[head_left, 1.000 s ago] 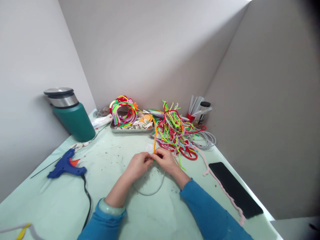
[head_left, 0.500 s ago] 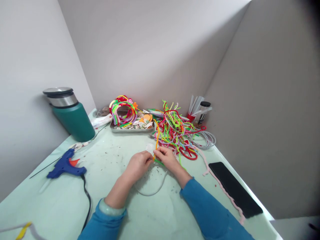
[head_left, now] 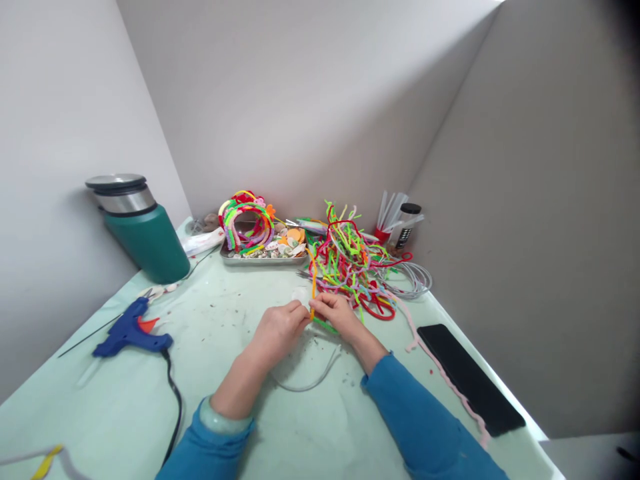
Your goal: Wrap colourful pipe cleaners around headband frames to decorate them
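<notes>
My left hand (head_left: 285, 328) is closed, its fingertips pinching at the upper part of a thin grey wire loop (head_left: 306, 388); the exact grip is hidden by the fingers. My right hand (head_left: 340, 315) is closed too, thumb and finger on an orange pipe cleaner (head_left: 314, 287) whose free end stands up toward the back. The fingertips of both hands nearly meet where the orange pipe cleaner crosses the loop. A short green pipe cleaner length (head_left: 325, 325) shows under my right hand. The wire curves below the hands, just over or on the table.
Behind the hands lie a heap of coloured pipe cleaners (head_left: 350, 260), scissors (head_left: 303, 274) and a metal tray (head_left: 265, 261) with wrapped rings. At left are a blue glue gun (head_left: 131, 332) and a green bottle (head_left: 150, 243). A black phone-like slab (head_left: 470, 379) lies right, beside coiled wire (head_left: 417, 280).
Both hands have shifted slightly to the right. The orange pipe cleaner's free end has dipped a little, and the wire loop has turned, its right side now farther right.
</notes>
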Demonstrator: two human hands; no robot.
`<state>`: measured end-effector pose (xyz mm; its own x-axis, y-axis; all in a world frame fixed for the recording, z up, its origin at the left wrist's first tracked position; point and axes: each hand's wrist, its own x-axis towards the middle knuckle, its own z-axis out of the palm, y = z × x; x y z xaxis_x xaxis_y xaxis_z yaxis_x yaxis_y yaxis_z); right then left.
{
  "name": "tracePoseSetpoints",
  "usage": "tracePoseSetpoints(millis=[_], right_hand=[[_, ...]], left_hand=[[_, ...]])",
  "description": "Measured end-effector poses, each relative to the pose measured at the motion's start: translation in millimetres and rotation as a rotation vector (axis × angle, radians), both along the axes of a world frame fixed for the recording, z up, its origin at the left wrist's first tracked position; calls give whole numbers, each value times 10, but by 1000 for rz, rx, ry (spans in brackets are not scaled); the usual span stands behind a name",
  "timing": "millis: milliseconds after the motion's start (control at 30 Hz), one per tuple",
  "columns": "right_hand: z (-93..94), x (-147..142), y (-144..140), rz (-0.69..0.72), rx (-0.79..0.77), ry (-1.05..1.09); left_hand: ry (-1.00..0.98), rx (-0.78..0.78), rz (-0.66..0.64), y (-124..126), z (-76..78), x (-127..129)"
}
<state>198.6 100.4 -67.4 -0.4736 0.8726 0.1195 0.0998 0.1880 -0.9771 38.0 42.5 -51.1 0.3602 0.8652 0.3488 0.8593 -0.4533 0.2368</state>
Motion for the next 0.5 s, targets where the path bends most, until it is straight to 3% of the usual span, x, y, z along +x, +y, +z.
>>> tracePoseSetpoints(millis=[500], right_hand=[[-42, 7, 27, -7, -41, 77]], left_hand=[[13, 102, -28, -46, 44, 4]])
